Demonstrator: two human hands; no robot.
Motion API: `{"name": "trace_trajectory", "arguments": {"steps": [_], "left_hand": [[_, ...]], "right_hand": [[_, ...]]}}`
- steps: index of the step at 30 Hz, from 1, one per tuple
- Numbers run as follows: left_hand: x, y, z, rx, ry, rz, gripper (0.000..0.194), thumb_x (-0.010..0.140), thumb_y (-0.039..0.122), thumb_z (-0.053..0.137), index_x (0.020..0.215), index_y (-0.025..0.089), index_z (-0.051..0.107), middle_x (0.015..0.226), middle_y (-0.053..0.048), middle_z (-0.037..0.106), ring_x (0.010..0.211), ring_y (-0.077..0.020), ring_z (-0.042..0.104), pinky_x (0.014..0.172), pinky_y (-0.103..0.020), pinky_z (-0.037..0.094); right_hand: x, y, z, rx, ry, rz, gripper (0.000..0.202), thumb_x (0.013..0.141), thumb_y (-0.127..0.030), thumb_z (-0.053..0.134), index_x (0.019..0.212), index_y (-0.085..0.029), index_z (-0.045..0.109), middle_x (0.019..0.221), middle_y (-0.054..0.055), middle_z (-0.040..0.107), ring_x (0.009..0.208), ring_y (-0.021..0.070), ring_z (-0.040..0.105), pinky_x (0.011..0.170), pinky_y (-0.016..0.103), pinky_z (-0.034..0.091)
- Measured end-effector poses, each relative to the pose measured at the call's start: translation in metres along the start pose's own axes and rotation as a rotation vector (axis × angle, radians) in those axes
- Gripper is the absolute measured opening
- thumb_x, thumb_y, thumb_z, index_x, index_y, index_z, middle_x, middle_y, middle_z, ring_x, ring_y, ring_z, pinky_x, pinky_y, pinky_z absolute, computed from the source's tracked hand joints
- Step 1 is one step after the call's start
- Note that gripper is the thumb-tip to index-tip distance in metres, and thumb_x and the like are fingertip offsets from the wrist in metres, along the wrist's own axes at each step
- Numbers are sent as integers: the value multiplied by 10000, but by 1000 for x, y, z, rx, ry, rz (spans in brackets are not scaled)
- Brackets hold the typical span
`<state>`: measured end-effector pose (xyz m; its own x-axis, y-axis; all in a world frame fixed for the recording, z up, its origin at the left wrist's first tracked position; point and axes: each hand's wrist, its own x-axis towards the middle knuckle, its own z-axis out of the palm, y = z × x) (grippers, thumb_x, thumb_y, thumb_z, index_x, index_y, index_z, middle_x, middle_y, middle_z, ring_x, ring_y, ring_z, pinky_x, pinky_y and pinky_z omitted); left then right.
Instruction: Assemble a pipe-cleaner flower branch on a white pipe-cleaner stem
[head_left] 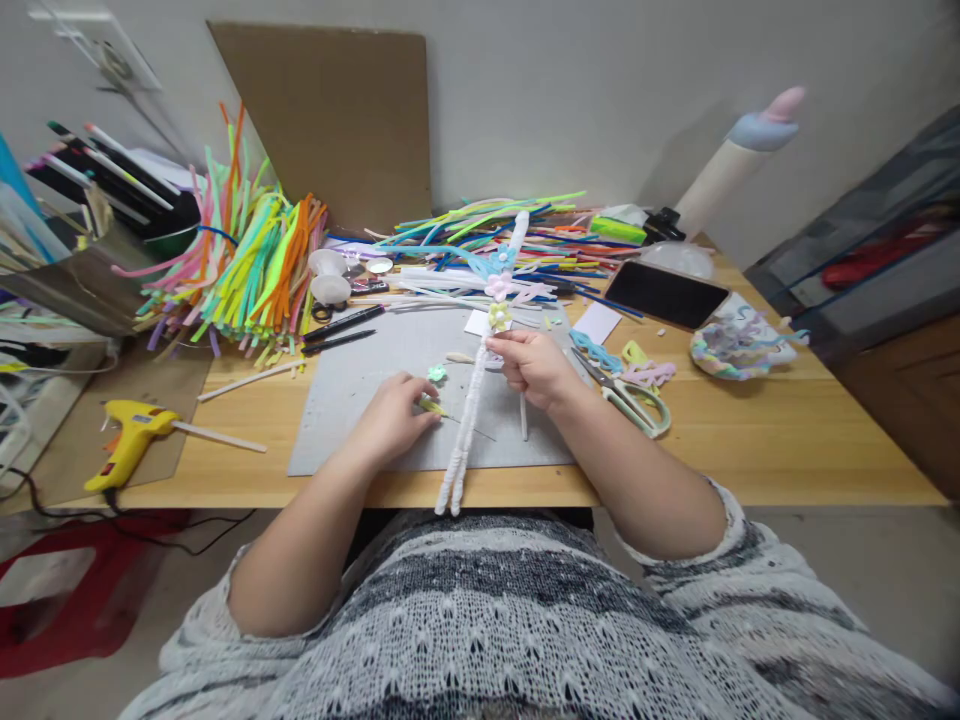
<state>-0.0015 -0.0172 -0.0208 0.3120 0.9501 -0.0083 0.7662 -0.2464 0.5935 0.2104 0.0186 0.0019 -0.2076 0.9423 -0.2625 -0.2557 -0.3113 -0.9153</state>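
Note:
My right hand (529,366) pinches a long white fuzzy stem (469,425) that slants across the grey mat (337,390), its lower ends past the table's front edge. Along its upper part are a yellow flower (499,318), a pink flower (499,287) and a blue piece (491,263). My left hand (401,412) rests low over the mat, fingers closed around a small yellow-green piece (433,406) with a thin wire. A mint green flower (436,373) lies just above those fingers.
Scissors (637,405), a phone (666,294) and a pastel woven piece (739,345) lie to the right. At left are a yellow glue gun (135,437) and bundled pipe cleaners (255,280). Black pens (343,327) lie by the mat; a brown board (337,120) stands behind.

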Motion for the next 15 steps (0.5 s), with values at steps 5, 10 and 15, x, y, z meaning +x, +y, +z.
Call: {"name": "trace_trajectory", "arguments": {"steps": [5,10,15], "left_hand": [[0,3,1,-2,-10,121,29,669,227,629,682,202,627,868,-61,570,880,-223,497,816,-369,357],[-3,12,-33,-235,-136,58,6,672,206,622,669,202,627,671,-19,607,647,-153,525,634,-276,386],[3,26,-74,-698,-114,88,92,628,211,702,684,165,646,711,-60,616,638,-131,543,570,-239,398]], "right_hand": [[1,7,2,-23,-20,20,285,576,-315,726,716,-156,536,357,-128,264,289,6,161,308,168,81],[2,10,3,-33,-38,16,265,588,-310,718,712,-152,545,356,-126,267,287,12,166,306,179,80],[3,9,13,-76,-48,-25,267,589,-321,715,700,-135,559,363,-118,297,282,8,186,306,186,74]]}}
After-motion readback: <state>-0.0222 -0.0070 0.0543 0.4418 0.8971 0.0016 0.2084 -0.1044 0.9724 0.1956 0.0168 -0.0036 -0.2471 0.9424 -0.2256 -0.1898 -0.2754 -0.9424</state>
